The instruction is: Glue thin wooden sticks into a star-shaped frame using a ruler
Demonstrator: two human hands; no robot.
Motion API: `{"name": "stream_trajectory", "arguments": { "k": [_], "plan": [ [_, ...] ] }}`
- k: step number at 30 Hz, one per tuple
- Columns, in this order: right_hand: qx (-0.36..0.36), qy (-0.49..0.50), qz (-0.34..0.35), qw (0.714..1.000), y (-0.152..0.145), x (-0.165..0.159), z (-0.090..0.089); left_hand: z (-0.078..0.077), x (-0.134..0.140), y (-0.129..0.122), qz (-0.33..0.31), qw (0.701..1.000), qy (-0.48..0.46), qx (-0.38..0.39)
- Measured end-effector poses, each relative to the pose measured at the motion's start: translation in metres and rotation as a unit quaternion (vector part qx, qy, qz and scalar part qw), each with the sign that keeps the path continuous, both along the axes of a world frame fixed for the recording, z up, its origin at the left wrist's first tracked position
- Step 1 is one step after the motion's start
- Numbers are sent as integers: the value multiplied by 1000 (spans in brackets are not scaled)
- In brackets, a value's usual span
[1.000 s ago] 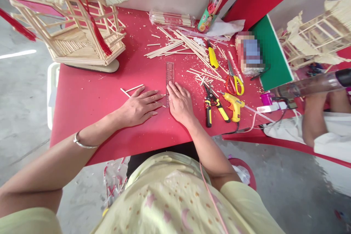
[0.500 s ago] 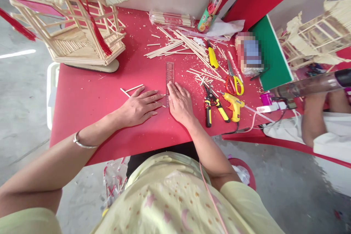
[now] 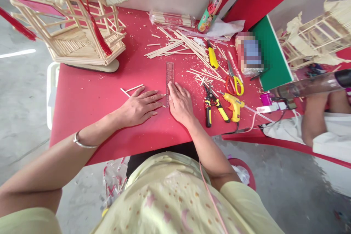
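My left hand (image 3: 137,106) lies flat on the red table with its fingers spread, over some thin wooden sticks. One stick (image 3: 134,88) shows past the knuckles, with another short stick (image 3: 125,92) meeting it at an angle. Stick ends poke out beyond the fingertips and reach the edge of a clear ruler (image 3: 170,70). My right hand (image 3: 181,103) presses on the ruler's near right side, its fingers close together. The ruler stands lengthwise away from me, between both hands. Whatever lies under the left palm is hidden.
Right of my hands are pliers (image 3: 214,106), a yellow glue gun (image 3: 234,106), scissors (image 3: 235,80) and a yellow-handled cutter (image 3: 212,56). Loose sticks (image 3: 167,49) are piled behind. A stick-built pavilion (image 3: 82,36) stands at left. Another person's arm (image 3: 314,117) is at far right.
My right hand has shifted very slightly at the ruler's edge. Otherwise the left hand, ruler and sticks stay where they were.
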State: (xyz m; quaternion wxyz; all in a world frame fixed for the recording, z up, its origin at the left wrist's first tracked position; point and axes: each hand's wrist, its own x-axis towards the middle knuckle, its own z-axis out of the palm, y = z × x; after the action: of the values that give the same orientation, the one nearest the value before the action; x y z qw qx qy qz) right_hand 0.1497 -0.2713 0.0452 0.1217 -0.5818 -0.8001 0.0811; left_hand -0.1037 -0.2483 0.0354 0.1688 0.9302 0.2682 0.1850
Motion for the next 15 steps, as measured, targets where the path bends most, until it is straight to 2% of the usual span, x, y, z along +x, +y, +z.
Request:
{"name": "stream_trajectory", "arguments": {
  "k": [10, 15],
  "plan": [
    [-2, 43, -13, 999, 0, 1, -2, -1, 0, 0, -2, 1000, -12, -2],
    [0, 116, -23, 993, 2, 8, -3, -1, 0, 0, -3, 1000, -4, -6]
  ]
}}
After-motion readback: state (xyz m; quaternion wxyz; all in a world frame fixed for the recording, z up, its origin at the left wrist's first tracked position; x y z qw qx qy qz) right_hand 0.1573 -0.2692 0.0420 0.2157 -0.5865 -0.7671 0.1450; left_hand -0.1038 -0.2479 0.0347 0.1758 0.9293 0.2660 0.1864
